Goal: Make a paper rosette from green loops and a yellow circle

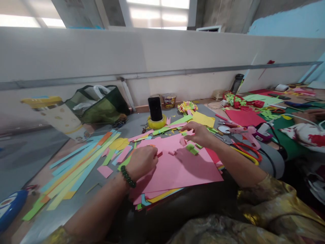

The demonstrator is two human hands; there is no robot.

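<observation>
My left hand (142,162), with a green bead bracelet (128,176), rests closed over the left part of a pink paper sheet (188,173). A small reddish-pink paper piece (159,154) shows at its fingertips; whether it is gripped I cannot tell. My right hand (199,135) hovers over the sheet's far edge, thumb and fingers apart. Just below those fingers is a curled pink paper piece (182,141). Between the hands lies another small pink curl (172,153). Folded green paper pieces (192,149) sit under my right wrist. Coloured sheets (162,196) are stacked beneath the pink one.
Long paper strips (83,166) fan out at left, near a tumbler (59,117) and green bag (101,105). A phone (155,109) stands on a yellow tape roll (157,122). At right are a pink glue gun (247,135), scissors (247,152) and a co-worker's hand (307,116).
</observation>
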